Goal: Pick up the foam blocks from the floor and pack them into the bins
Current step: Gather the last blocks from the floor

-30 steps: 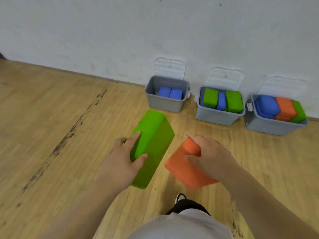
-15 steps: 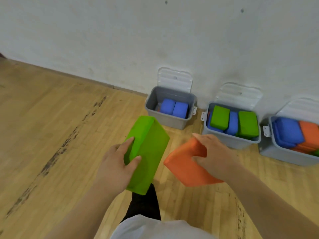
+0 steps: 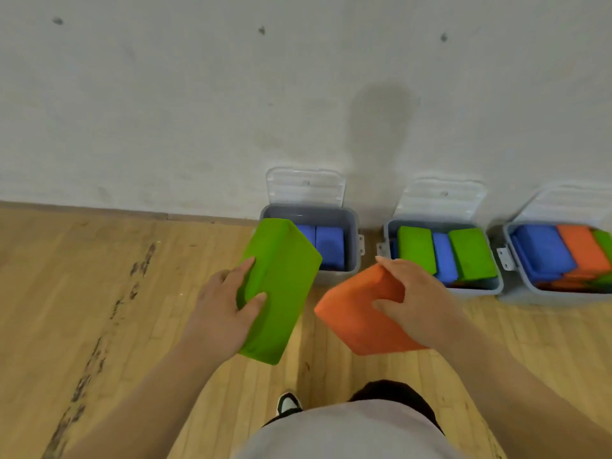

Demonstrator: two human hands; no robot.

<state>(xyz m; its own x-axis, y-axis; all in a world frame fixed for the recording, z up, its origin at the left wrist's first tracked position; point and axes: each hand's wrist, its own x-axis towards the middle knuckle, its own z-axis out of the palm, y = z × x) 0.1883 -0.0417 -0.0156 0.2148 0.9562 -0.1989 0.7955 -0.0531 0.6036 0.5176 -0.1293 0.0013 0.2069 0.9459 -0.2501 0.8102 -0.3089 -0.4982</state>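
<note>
My left hand (image 3: 222,306) grips a green foam block (image 3: 281,283) by its long side, held in the air in front of the left grey bin (image 3: 351,226), whose front left part it hides. My right hand (image 3: 417,303) grips an orange foam block (image 3: 356,313), tilted, just before the gap between the left and middle bins. The left bin holds two blue blocks (image 3: 326,248). The middle bin (image 3: 387,233) holds green and blue blocks. The right bin (image 3: 508,236) is packed with blue, orange and green blocks.
All three bins stand against a white wall (image 3: 198,111), their clear lids (image 3: 306,187) folded up against it. Wooden floor (image 3: 82,293) with dark scuff marks stretches to the left. My shoe (image 3: 288,403) and leg show below the blocks.
I have stepped closer to the bins, which now look larger and nearer. Both hands carried their blocks forward; the green block now overlaps the left bin's front.
</note>
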